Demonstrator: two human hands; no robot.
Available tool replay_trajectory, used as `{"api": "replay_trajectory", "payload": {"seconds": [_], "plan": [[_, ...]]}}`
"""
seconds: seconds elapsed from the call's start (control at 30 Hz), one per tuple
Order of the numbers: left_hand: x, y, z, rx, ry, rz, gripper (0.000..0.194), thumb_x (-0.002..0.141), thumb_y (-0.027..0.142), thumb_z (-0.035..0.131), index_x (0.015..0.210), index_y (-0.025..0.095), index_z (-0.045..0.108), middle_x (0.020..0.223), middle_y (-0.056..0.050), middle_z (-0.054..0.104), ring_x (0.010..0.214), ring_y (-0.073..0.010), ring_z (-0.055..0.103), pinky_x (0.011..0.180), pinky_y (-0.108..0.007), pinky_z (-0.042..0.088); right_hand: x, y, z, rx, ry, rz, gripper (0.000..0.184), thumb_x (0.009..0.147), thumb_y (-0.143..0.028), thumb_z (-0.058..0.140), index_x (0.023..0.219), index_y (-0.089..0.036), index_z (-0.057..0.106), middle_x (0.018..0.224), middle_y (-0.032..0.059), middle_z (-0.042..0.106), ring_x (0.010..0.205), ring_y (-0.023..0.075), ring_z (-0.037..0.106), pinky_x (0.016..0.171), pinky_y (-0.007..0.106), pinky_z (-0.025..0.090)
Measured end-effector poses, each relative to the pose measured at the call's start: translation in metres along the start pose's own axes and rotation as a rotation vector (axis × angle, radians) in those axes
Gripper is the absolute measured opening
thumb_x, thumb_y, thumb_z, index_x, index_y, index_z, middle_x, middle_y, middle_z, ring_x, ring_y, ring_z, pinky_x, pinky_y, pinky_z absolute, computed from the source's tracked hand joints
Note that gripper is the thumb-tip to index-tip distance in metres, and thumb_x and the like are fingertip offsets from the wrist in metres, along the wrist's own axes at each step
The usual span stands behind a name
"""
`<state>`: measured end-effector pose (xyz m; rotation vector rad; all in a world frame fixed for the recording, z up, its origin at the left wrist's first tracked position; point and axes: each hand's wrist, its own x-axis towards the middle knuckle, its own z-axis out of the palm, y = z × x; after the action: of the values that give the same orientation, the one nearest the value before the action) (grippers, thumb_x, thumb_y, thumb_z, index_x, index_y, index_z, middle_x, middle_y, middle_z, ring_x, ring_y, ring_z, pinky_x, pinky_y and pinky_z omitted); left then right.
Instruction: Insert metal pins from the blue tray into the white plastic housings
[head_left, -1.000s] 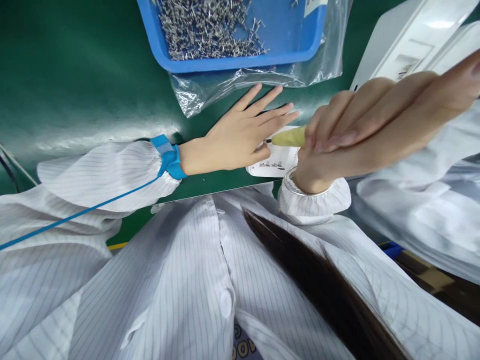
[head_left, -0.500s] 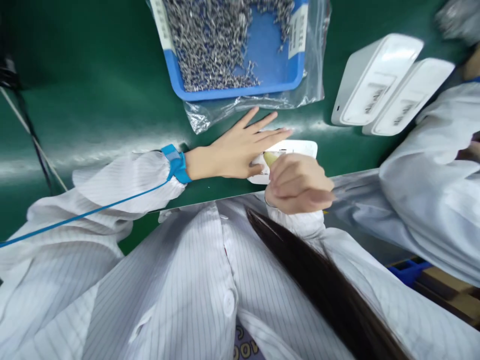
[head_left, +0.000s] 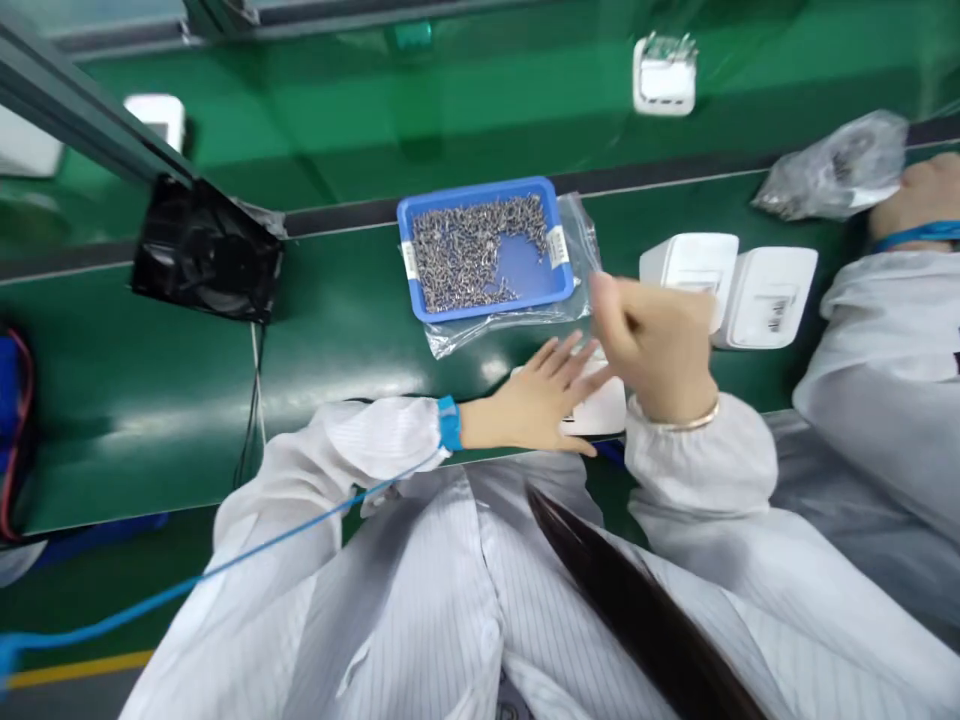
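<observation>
My left hand (head_left: 529, 400) lies flat with its fingers spread, a blue band around the wrist. Under and beside its fingers is a white plastic housing (head_left: 602, 408), partly covered. My right hand (head_left: 660, 345) is raised over the housing's right side, closed in a fist and blurred by motion. Whatever that fist holds, if anything, is hidden. Beyond my hands sits a blue tray (head_left: 491, 313) with many small metal screws (head_left: 459, 260), resting on a clear plastic bag (head_left: 589, 245).
Two white boxy devices (head_left: 772, 300) stand at the right, near another person's sleeve (head_left: 870, 330). That person's hand (head_left: 919, 190) is by a clear bag (head_left: 840, 165). A black fan (head_left: 210, 250) stands at left. A white unit (head_left: 664, 85) lies on the far strip.
The view has tilted up, showing more of the bench. My right hand has risen off the housing; the yellow piece seen at its fist no longer shows. My left hand stays spread.
</observation>
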<state>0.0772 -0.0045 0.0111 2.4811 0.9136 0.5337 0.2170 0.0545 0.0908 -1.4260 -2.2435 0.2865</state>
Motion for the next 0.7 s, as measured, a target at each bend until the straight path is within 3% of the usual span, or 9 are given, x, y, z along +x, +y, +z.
{"api": "replay_trajectory", "payload": {"seconds": [0.1, 0.2, 0.27, 0.33, 0.43, 0.5, 0.57, 0.63, 0.7], "plan": [[0.005, 0.010, 0.005, 0.066, -0.118, 0.056, 0.088, 0.075, 0.047, 0.073, 0.151, 0.017, 0.041, 0.147, -0.026, 0.045, 0.134, -0.0466, 0.046, 0.114, -0.064, 0.032, 0.050, 0.015, 0.013, -0.289, -0.190, 0.054, 0.041, 0.101, -0.046, 0.040, 0.097, -0.016, 0.069, 0.080, 0.0105, 0.069, 0.072, 0.0206, 0.061, 0.065, 0.031, 0.039], [-0.011, 0.017, -0.018, -0.052, -0.112, 0.040, 0.091, 0.074, 0.049, 0.072, 0.154, 0.022, 0.037, 0.132, -0.021, 0.050, 0.122, -0.0406, 0.054, 0.101, -0.056, 0.048, 0.068, 0.027, 0.029, -0.360, -0.321, 0.031, 0.034, 0.099, -0.036, 0.045, 0.121, -0.021, 0.066, 0.110, 0.0124, 0.070, 0.088, 0.0229, 0.065, 0.069, 0.031, 0.040], [-0.026, 0.014, -0.043, -0.142, 0.040, -0.071, 0.099, 0.072, 0.046, 0.074, 0.157, 0.030, 0.027, 0.140, -0.017, 0.041, 0.133, -0.0368, 0.046, 0.109, -0.053, 0.045, 0.068, 0.032, 0.040, -0.330, -0.365, 0.041, 0.036, 0.099, -0.034, 0.046, 0.126, -0.022, 0.065, 0.116, 0.0126, 0.067, 0.091, 0.0223, 0.066, 0.068, 0.031, 0.040], [-0.033, -0.003, -0.072, -0.167, 0.309, -0.280, 0.108, 0.074, 0.042, 0.073, 0.159, 0.032, 0.008, 0.151, -0.015, 0.029, 0.141, -0.0323, 0.038, 0.116, -0.050, 0.040, 0.064, 0.036, 0.050, -0.290, -0.365, 0.075, 0.037, 0.099, -0.034, 0.044, 0.128, -0.022, 0.064, 0.115, 0.0128, 0.065, 0.092, 0.0217, 0.066, 0.068, 0.031, 0.041], [-0.012, -0.062, -0.116, -0.056, 0.723, -0.593, 0.120, 0.079, 0.039, 0.072, 0.156, 0.031, -0.020, 0.164, -0.014, 0.009, 0.149, -0.0296, 0.030, 0.121, -0.048, 0.036, 0.060, 0.040, 0.061, -0.258, -0.294, 0.083, 0.039, 0.101, -0.036, 0.038, 0.127, -0.023, 0.065, 0.113, 0.0122, 0.065, 0.090, 0.0216, 0.066, 0.064, 0.031, 0.039], [0.012, -0.118, -0.144, 0.023, 0.939, -0.815, 0.116, 0.086, 0.031, 0.069, 0.154, 0.030, -0.026, 0.166, -0.015, 0.004, 0.153, -0.0271, 0.026, 0.123, -0.045, 0.033, 0.058, 0.041, 0.065, -0.280, -0.272, 0.066, 0.041, 0.102, -0.039, 0.036, 0.125, -0.023, 0.066, 0.110, 0.0117, 0.066, 0.085, 0.0215, 0.067, 0.060, 0.032, 0.036], [0.030, -0.173, -0.170, 0.006, 0.887, -1.145, 0.110, 0.092, 0.032, 0.066, 0.154, 0.026, -0.024, 0.165, -0.021, 0.009, 0.153, -0.0271, 0.025, 0.124, -0.044, 0.031, 0.056, 0.042, 0.067, -0.302, -0.274, 0.049, 0.042, 0.102, -0.041, 0.036, 0.125, -0.025, 0.067, 0.109, 0.0107, 0.067, 0.083, 0.0216, 0.067, 0.057, 0.032, 0.033], [0.038, -0.210, -0.189, -0.019, 0.854, -1.235, 0.102, 0.091, 0.030, 0.070, 0.158, 0.020, -0.006, 0.159, -0.022, 0.027, 0.149, -0.0258, 0.033, 0.123, -0.043, 0.031, 0.054, 0.043, 0.067, -0.306, -0.279, 0.038, 0.041, 0.102, -0.041, 0.036, 0.122, -0.026, 0.069, 0.106, 0.0091, 0.069, 0.082, 0.0216, 0.068, 0.056, 0.032, 0.032], [0.038, -0.222, -0.196, -0.048, 0.866, -1.275, 0.101, 0.087, 0.024, 0.074, 0.158, 0.016, 0.003, 0.154, -0.021, 0.034, 0.146, -0.0254, 0.040, 0.122, -0.042, 0.034, 0.051, 0.045, 0.067, -0.295, -0.275, 0.025, 0.041, 0.102, -0.040, 0.035, 0.117, -0.027, 0.071, 0.104, 0.0077, 0.071, 0.081, 0.0214, 0.069, 0.055, 0.032, 0.032]]}}
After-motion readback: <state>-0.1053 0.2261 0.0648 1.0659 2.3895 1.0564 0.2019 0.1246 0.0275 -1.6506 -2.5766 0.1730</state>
